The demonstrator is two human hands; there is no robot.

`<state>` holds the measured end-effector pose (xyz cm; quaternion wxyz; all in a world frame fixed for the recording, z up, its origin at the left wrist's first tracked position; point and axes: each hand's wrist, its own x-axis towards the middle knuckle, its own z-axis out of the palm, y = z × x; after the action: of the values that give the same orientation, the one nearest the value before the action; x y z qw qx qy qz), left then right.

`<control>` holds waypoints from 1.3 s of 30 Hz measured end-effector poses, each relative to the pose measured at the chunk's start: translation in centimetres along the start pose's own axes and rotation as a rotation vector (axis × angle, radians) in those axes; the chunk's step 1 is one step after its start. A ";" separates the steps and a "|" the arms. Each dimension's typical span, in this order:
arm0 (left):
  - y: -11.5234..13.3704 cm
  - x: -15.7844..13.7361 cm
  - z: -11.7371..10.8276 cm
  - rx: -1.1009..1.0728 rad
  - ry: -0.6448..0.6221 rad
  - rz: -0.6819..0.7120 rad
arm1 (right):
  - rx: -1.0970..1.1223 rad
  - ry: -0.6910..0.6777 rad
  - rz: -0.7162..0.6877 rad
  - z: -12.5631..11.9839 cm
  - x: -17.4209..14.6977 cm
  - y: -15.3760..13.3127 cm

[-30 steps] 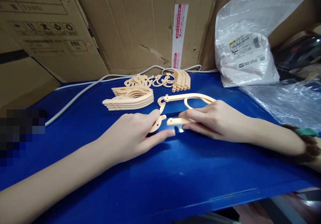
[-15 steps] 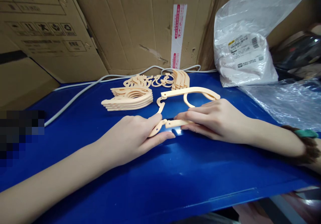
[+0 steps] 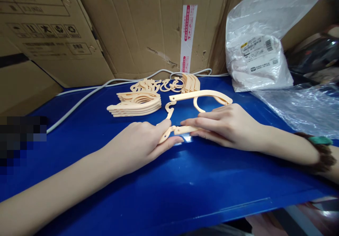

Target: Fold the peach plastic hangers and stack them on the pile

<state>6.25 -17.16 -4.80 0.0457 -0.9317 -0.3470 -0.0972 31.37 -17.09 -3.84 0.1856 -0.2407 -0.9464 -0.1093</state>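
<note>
My left hand (image 3: 139, 142) is closed on a cream plastic hanger hook (image 3: 164, 137), gripped between thumb and fingers. My right hand (image 3: 229, 125) pinches a cream hanger arm (image 3: 181, 130), mostly covered by the fingers. The end of that arm meets the hook's small knob; whether they are joined, I cannot tell. Just beyond the hands lie a loose curved hanger arm (image 3: 202, 94) and a second hook (image 3: 170, 110). Farther left sits a stack of hanger arms (image 3: 136, 108).
Behind are a pile of hooks (image 3: 148, 85) and more hanger arms (image 3: 192, 83). A white cable (image 3: 87, 105) runs along the back of the blue table (image 3: 169, 186). Cardboard boxes (image 3: 143, 28) stand behind it, with a white plastic bag (image 3: 259, 63) at right.
My right hand and the hanger arm have shifted very slightly left. The left thumb has drawn in a little. Both hands keep their hold.
</note>
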 end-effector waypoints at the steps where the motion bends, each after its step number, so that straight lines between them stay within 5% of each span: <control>1: 0.0 0.0 0.0 0.000 -0.004 -0.003 | 0.003 0.004 -0.001 0.0 0.0 0.0; 17: 1.1 0.7 -1.5 0.078 -0.271 -0.139 | 0.100 -0.060 0.014 0.3 0.1 0.1; 39: 0.6 0.6 -0.9 0.280 -0.169 -0.057 | 0.076 -0.088 -0.010 0.5 0.1 -0.1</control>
<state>6.99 -17.38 -3.76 0.1428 -0.9109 -0.3861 0.0297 31.08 -16.97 -4.27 0.1525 -0.2333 -0.9583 -0.0635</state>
